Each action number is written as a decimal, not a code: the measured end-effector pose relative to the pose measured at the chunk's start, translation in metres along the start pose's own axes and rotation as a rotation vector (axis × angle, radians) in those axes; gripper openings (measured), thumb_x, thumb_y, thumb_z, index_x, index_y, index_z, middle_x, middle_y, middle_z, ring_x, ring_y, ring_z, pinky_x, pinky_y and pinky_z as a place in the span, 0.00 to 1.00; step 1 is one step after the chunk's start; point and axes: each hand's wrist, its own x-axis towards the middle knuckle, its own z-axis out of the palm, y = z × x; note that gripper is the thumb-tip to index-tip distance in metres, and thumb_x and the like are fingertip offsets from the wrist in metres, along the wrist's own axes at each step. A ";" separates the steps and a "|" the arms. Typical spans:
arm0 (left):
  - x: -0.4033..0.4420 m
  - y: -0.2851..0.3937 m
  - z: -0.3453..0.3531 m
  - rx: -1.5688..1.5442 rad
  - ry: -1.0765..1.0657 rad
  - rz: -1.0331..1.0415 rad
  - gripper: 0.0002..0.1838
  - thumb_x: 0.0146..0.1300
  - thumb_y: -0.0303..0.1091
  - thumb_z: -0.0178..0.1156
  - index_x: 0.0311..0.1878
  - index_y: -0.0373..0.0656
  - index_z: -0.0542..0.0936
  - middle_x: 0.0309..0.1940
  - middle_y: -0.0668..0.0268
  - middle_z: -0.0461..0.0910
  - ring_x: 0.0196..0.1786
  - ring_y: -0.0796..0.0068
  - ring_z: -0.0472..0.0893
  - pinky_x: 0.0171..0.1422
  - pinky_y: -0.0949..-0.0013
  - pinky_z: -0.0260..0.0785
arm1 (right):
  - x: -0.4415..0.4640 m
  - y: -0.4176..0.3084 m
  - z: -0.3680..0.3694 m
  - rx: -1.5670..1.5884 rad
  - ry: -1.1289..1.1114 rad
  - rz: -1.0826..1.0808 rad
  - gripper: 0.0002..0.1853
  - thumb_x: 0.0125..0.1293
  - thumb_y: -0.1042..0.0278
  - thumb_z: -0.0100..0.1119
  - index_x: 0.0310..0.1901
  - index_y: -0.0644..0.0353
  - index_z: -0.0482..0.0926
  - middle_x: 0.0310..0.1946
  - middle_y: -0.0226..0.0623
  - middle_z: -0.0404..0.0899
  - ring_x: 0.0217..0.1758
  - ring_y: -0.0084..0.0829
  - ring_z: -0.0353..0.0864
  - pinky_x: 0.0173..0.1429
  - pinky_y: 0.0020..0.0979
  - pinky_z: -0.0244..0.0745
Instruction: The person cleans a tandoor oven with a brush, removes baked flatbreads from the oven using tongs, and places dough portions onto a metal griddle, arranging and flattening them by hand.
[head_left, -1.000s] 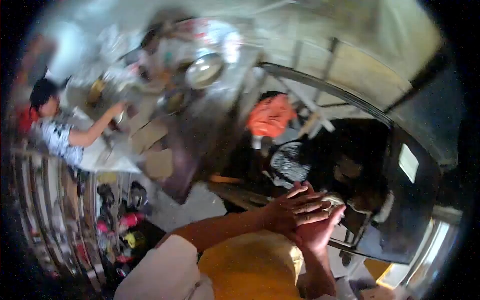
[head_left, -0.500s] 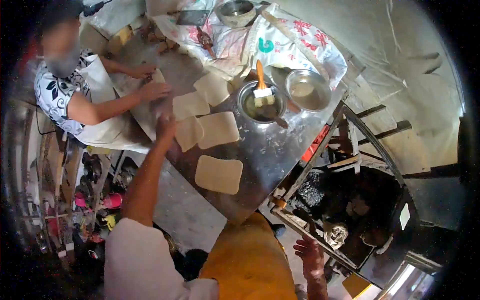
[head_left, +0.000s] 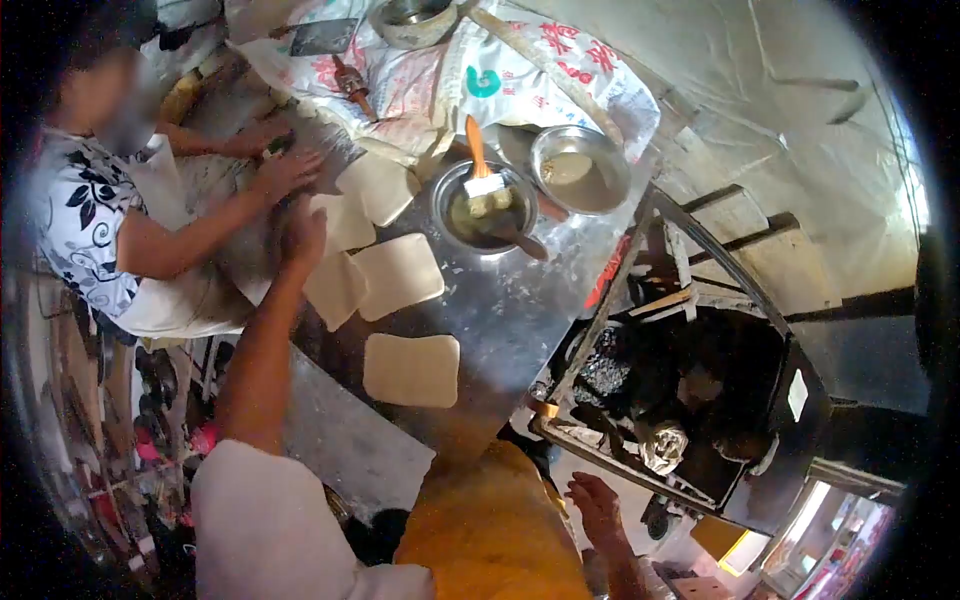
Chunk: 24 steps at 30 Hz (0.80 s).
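My left hand (head_left: 303, 232) reaches to the left side of the metal table, at the edge of a flat pale dough sheet (head_left: 343, 222) and close to a co-worker's hands. Its fingertips are unclear. Three more sheets lie around it: one behind (head_left: 378, 188), one to the right (head_left: 400, 276) and one in front (head_left: 334, 288). A separate squarish sheet (head_left: 411, 370) rests nearer the front corner. Low on the right, beside the yellow apron (head_left: 490, 530), my right hand (head_left: 597, 503) hangs with its fingers apart and holds nothing.
A co-worker (head_left: 85, 210) sits at the left. On the table (head_left: 490, 330) are a pot (head_left: 462, 232) with a wooden-handled brush (head_left: 478, 150) and a metal bowl (head_left: 582, 172). Printed sacks (head_left: 540, 80) lie at the back. A dark framed pit (head_left: 690, 370) is at the right.
My hands, together over the pit a second ago, are now apart. The left has gone to the dough sheets and the right is down beside the apron. The view has swung over the table.
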 end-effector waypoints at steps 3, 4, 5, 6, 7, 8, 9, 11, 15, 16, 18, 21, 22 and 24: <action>-0.026 0.067 -0.044 -0.431 -0.010 0.260 0.21 0.71 0.40 0.56 0.60 0.36 0.74 0.51 0.44 0.80 0.54 0.42 0.79 0.59 0.52 0.72 | 0.012 -0.035 0.012 -0.052 -0.098 -0.062 0.20 0.75 0.64 0.60 0.63 0.65 0.76 0.48 0.38 0.83 0.50 0.26 0.81 0.55 0.30 0.77; -0.046 0.111 -0.084 -0.592 -0.172 0.257 0.21 0.72 0.40 0.56 0.59 0.34 0.74 0.49 0.42 0.80 0.53 0.41 0.80 0.59 0.51 0.71 | 0.022 -0.049 0.016 0.019 -0.163 -0.266 0.21 0.75 0.63 0.60 0.64 0.64 0.75 0.47 0.37 0.83 0.49 0.26 0.80 0.55 0.30 0.77; -0.058 0.135 -0.085 -0.654 -0.286 0.172 0.19 0.73 0.38 0.56 0.60 0.35 0.74 0.46 0.48 0.82 0.48 0.54 0.83 0.55 0.57 0.73 | 0.032 -0.051 0.015 -0.028 -0.159 -0.349 0.23 0.75 0.62 0.60 0.66 0.63 0.73 0.49 0.38 0.82 0.50 0.27 0.80 0.56 0.31 0.77; -0.080 0.168 -0.101 -0.976 -0.450 0.217 0.16 0.74 0.33 0.54 0.60 0.36 0.73 0.45 0.59 0.82 0.46 0.71 0.82 0.52 0.65 0.74 | 0.043 -0.053 0.013 -0.074 -0.152 -0.432 0.25 0.75 0.61 0.60 0.68 0.62 0.71 0.51 0.38 0.82 0.52 0.28 0.80 0.58 0.32 0.76; -0.110 0.212 -0.118 -1.213 -0.544 0.166 0.15 0.74 0.29 0.53 0.61 0.37 0.73 0.46 0.66 0.81 0.46 0.81 0.79 0.51 0.70 0.73 | 0.046 -0.063 0.005 -0.020 -0.138 -0.366 0.29 0.75 0.57 0.61 0.71 0.62 0.67 0.57 0.41 0.78 0.58 0.31 0.77 0.63 0.34 0.73; -0.135 0.246 -0.127 -1.334 -0.699 0.209 0.16 0.74 0.27 0.53 0.62 0.36 0.73 0.48 0.66 0.81 0.49 0.77 0.80 0.56 0.69 0.73 | 0.048 -0.073 -0.003 0.036 -0.121 -0.301 0.34 0.75 0.54 0.61 0.74 0.61 0.63 0.63 0.44 0.74 0.64 0.35 0.74 0.68 0.37 0.69; -0.163 0.271 -0.116 -1.389 -0.763 0.191 0.20 0.73 0.30 0.57 0.66 0.38 0.71 0.54 0.60 0.82 0.56 0.68 0.82 0.63 0.61 0.74 | 0.045 -0.093 -0.018 0.305 -0.153 -0.248 0.39 0.74 0.48 0.61 0.77 0.62 0.58 0.71 0.47 0.68 0.73 0.39 0.68 0.76 0.41 0.64; -0.232 0.334 -0.103 -1.646 -0.952 0.041 0.18 0.72 0.32 0.58 0.63 0.41 0.74 0.55 0.60 0.82 0.58 0.65 0.82 0.66 0.57 0.73 | 0.043 -0.082 -0.057 0.592 -0.134 -0.280 0.42 0.75 0.48 0.60 0.78 0.62 0.53 0.73 0.45 0.65 0.74 0.39 0.66 0.78 0.41 0.61; -0.357 0.457 -0.060 -1.732 -1.437 -0.165 0.15 0.72 0.33 0.58 0.60 0.43 0.76 0.54 0.62 0.83 0.57 0.67 0.82 0.62 0.59 0.76 | -0.002 -0.031 -0.172 1.023 0.065 -0.212 0.27 0.72 0.61 0.66 0.67 0.67 0.73 0.60 0.41 0.81 0.66 0.32 0.77 0.72 0.35 0.69; -0.393 0.478 -0.029 -1.689 -1.458 -0.193 0.15 0.74 0.34 0.56 0.60 0.43 0.75 0.52 0.62 0.83 0.54 0.67 0.83 0.60 0.59 0.77 | -0.002 0.004 -0.202 1.013 0.105 -0.163 0.23 0.71 0.67 0.66 0.64 0.66 0.75 0.58 0.41 0.82 0.61 0.30 0.80 0.68 0.32 0.74; -0.454 0.531 -0.004 -1.083 -1.532 -0.228 0.13 0.77 0.36 0.51 0.59 0.45 0.73 0.51 0.64 0.81 0.48 0.69 0.83 0.54 0.61 0.79 | -0.008 0.089 -0.263 0.827 0.200 -0.110 0.21 0.71 0.72 0.64 0.62 0.71 0.73 0.54 0.46 0.83 0.55 0.33 0.84 0.61 0.33 0.80; -0.539 0.604 0.036 -1.245 -1.667 -0.143 0.17 0.77 0.35 0.52 0.65 0.45 0.73 0.52 0.66 0.81 0.52 0.72 0.81 0.55 0.64 0.77 | -0.037 0.141 -0.354 0.782 0.364 -0.121 0.20 0.71 0.79 0.57 0.62 0.71 0.71 0.52 0.45 0.83 0.50 0.34 0.86 0.54 0.33 0.83; -0.554 0.647 0.026 -1.314 -1.622 -0.087 0.18 0.76 0.33 0.53 0.66 0.43 0.73 0.55 0.66 0.81 0.55 0.71 0.81 0.59 0.64 0.77 | -0.052 0.141 -0.390 0.730 0.439 -0.103 0.17 0.69 0.81 0.54 0.59 0.69 0.75 0.49 0.42 0.84 0.49 0.32 0.85 0.52 0.32 0.83; -0.565 0.735 0.011 -1.237 -1.693 -0.021 0.22 0.77 0.36 0.54 0.70 0.41 0.71 0.58 0.64 0.80 0.60 0.76 0.78 0.62 0.67 0.73 | -0.072 0.149 -0.471 0.674 0.510 -0.182 0.14 0.67 0.82 0.54 0.53 0.66 0.81 0.43 0.35 0.85 0.44 0.28 0.84 0.48 0.29 0.81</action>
